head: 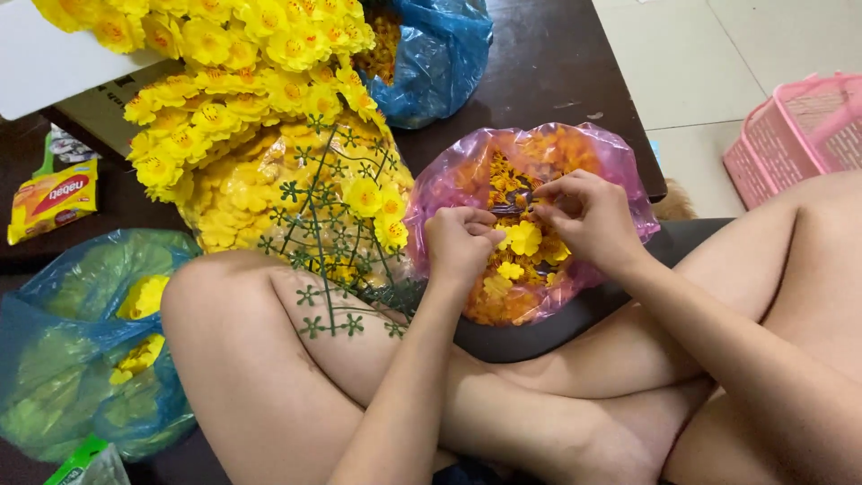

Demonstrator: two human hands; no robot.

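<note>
Pale tiled floor (691, 63) at upper right, dark wooden table (548, 63) over it. Pink plastic basket (790, 135) on floor at right edge. Blue bag (440, 54) on table; second blue bag of green leaves (63, 359) at lower left. Green plastic stem (328, 224) leans over knee, long axis running up-down, tip pointing away from person. Pink bag of orange-yellow petals (557, 162) in lap. Left hand (460, 244) pinches yellow flower (523, 238) over pink bag. Right hand (588, 216) curled, fingertips pinched on small piece, unclear what.
</note>
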